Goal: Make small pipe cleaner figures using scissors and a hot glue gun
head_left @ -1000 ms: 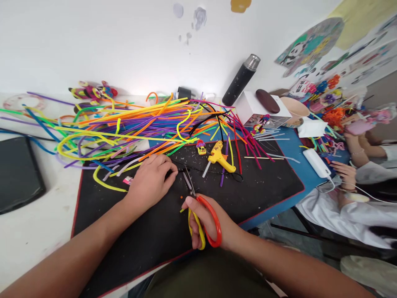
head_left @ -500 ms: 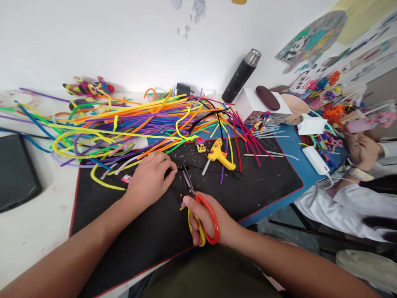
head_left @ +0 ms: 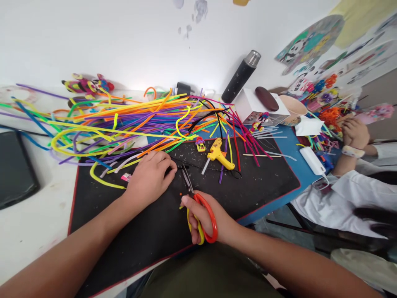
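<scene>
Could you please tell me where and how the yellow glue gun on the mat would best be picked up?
Probably by its handle, coming from the near right: the glue gun lies flat with its handle angled that way, clear of the glue stick poking out toward the near left. The right hand would likely need to put down the scissors first.

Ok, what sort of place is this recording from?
Probably a craft workspace: there is a heap of colourful pipe cleaners, a yellow glue gun on a black mat, and scissors in the right hand.
</scene>
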